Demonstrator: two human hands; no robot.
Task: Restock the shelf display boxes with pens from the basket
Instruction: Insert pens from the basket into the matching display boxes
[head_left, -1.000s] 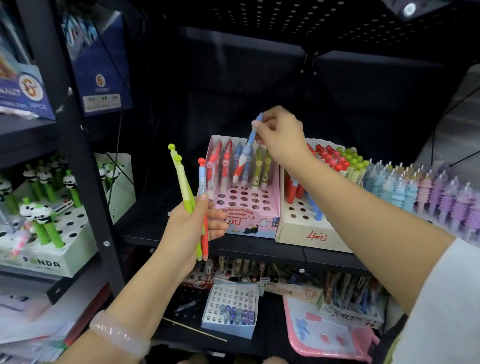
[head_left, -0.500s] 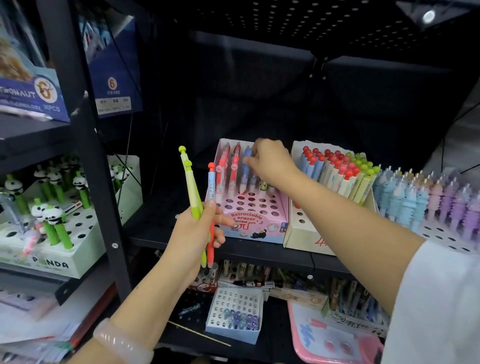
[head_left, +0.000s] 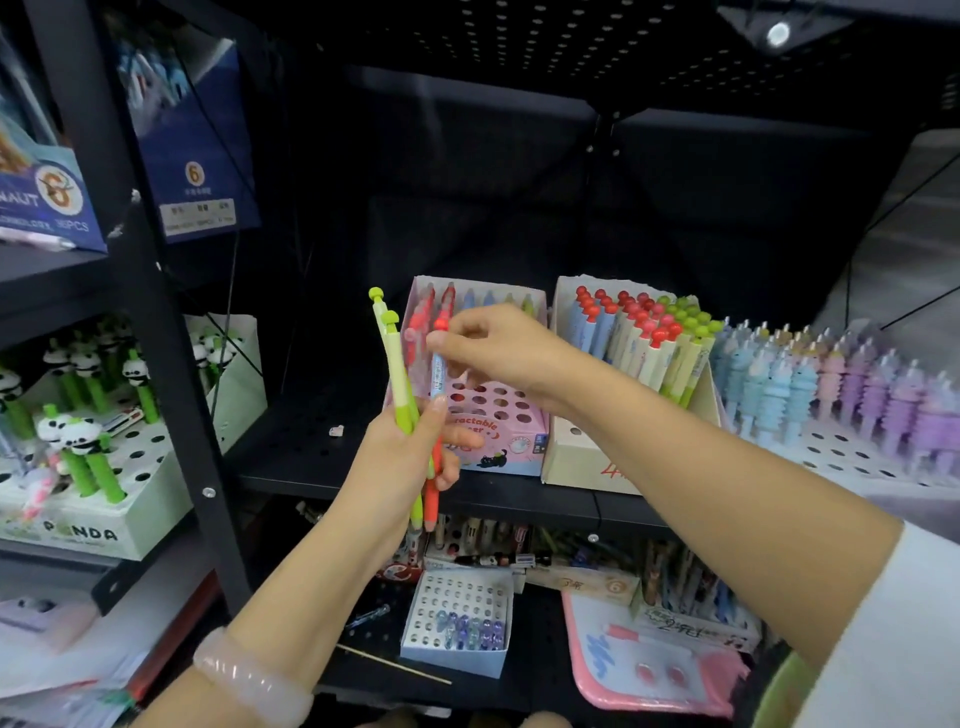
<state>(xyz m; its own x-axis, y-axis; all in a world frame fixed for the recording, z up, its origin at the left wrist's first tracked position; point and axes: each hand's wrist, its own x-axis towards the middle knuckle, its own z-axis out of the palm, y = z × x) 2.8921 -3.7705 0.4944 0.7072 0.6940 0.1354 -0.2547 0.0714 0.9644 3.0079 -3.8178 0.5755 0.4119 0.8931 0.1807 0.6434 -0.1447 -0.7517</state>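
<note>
The black shelf (head_left: 519, 499) carries a pink display box (head_left: 493, 415) with a cream display box (head_left: 571, 457) just beside it on its right, and a long tray of pastel pens (head_left: 831, 384) further right. The pink box now shows a full back row of red, blue and green pens, with the front holes bare. The right hand (head_left: 498, 348), which half a second ago was down in the pink box seating a blue pen, has pulled back toward the left hand (head_left: 405, 457) and now pinches the top of the red-capped pen (head_left: 435, 415) between thumb and forefinger. The left hand has stayed in front of the shelf edge, fingers curled round a small upright bunch: that red-capped pen and two green pens (head_left: 395, 364). A pale bracelet (head_left: 249, 675) circles the left wrist.
</note>
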